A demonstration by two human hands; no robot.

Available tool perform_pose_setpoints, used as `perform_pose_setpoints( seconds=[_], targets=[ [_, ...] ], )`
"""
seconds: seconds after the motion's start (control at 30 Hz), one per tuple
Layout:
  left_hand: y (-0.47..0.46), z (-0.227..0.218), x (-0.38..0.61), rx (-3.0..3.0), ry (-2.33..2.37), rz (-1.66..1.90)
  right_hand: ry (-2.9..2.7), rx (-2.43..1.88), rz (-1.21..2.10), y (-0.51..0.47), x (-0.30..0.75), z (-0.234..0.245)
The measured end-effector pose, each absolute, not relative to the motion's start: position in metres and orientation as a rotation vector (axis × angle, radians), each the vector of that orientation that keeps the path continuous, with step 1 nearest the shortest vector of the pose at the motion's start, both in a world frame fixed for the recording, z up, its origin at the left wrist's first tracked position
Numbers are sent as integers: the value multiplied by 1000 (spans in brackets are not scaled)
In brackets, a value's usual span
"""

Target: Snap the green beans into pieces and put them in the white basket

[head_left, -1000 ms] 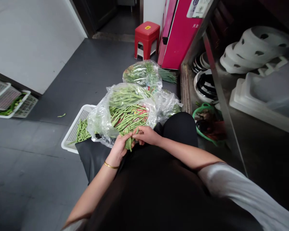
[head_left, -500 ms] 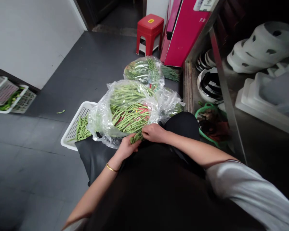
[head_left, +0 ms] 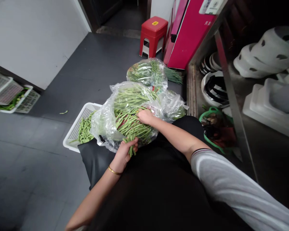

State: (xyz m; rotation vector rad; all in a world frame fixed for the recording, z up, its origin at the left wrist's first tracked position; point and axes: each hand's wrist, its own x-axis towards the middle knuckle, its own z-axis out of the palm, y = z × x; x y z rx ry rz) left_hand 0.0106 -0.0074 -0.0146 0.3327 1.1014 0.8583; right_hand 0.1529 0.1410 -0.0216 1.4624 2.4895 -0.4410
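A clear plastic bag (head_left: pixel 103 120) full of long green beans (head_left: pixel 128 123) rests against my lap in front of me. My left hand (head_left: pixel 125 150), with a gold bangle on the wrist, is closed round a small bunch of bean ends at the bag's mouth. My right hand (head_left: pixel 144 116) reaches into the bag and lies on the beans with its fingers curled among them. A white slotted basket (head_left: pixel 75 130) on the floor to the left holds short cut bean pieces (head_left: pixel 85 130).
A second bag of beans (head_left: pixel 145 71) lies further off, near a red stool (head_left: pixel 153 33) and a pink cabinet (head_left: pixel 190 38). A metal shelf (head_left: pixel 227 83) on the right holds bowls and white trays. More white baskets (head_left: pixel 12 98) sit at the far left.
My right hand has left the bunch at the bag's mouth and moved up into the bag onto the beans. My left hand keeps hold of the bunch.
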Motion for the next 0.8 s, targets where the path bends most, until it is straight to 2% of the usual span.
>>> perform_pose_setpoints(
  seconds=[0.23,0.4,0.5,0.63,0.7,0.8],
  targets=[
    [4,-19,13,124,1006,1005,2871,1258,-551,53,186,3],
    [-1,-16,27,238,1051,1027,2802,1489,-655,5,193,-8],
    [-7,-12,32,368,1120,1030,2691,1226,-1096,3,188,-5],
    [-15,-4,31,648,1126,951,2210,713,-1599,8,187,5],
    [-19,0,27,702,1089,884,2091,756,-1754,15,194,9],
    [-24,3,21,726,1040,802,2114,1122,-2136,29,206,12]
  ],
)
